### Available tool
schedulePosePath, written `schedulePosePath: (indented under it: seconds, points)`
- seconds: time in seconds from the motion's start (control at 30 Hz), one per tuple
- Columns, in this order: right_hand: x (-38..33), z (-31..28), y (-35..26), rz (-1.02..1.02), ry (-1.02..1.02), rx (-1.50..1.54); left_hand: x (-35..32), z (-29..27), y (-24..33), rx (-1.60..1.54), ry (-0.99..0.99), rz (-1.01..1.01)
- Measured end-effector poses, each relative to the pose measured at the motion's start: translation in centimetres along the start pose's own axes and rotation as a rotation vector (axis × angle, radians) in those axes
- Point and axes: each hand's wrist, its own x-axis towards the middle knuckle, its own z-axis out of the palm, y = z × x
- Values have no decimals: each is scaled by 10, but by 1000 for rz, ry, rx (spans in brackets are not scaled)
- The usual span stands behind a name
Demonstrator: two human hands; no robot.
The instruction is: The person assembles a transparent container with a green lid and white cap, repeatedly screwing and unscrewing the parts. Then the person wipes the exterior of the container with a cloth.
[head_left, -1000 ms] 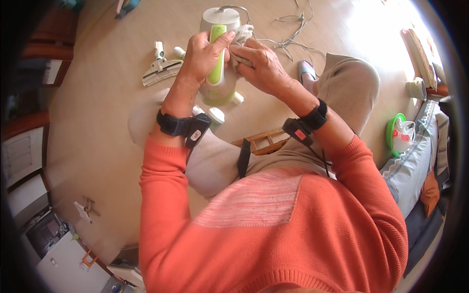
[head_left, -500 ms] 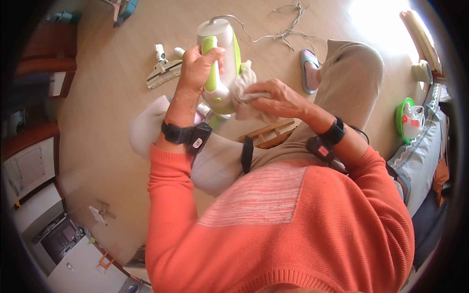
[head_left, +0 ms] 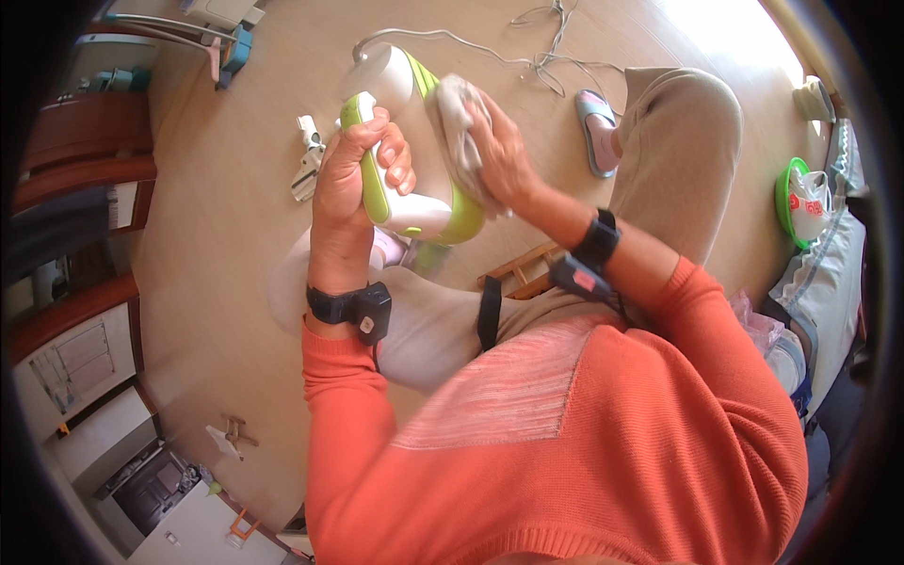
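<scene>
A white and lime-green corded handheld vacuum cleaner (head_left: 424,168) is held up in front of me, above my bent left leg. My left hand (head_left: 360,174) is wrapped round its green and white handle, thumb on top. Against the right side of the body, my right hand (head_left: 501,155) presses a crumpled greyish-white cloth (head_left: 460,127). Its fingers lie over the cloth, and part of the green trim is hidden beneath. The lower front end of the vacuum cleaner is slightly blurred.
A grey cord (head_left: 452,36) runs from the vacuum cleaner to a tangle on the floor. A white floor nozzle (head_left: 307,169) lies left of my hand. Near my lap is a wooden frame (head_left: 527,273). One slipper (head_left: 597,139) and a green basin (head_left: 783,202) are to the right.
The vacuum cleaner has tilted, its top now leaning left. My right hand has moved up along its side with the cloth, fingers flatter. My view has shifted a little left.
</scene>
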Motion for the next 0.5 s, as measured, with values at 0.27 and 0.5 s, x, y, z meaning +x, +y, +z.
schedulePosePath:
  seconds: [0.27, 0.5]
  points:
    - [135, -31, 9, -369, -583, -521, -4, 6, -6, -63, -93, -152]
    - [8, -8, -25, -1, 159, -157, 8, 1, -18, -6, -35, -97]
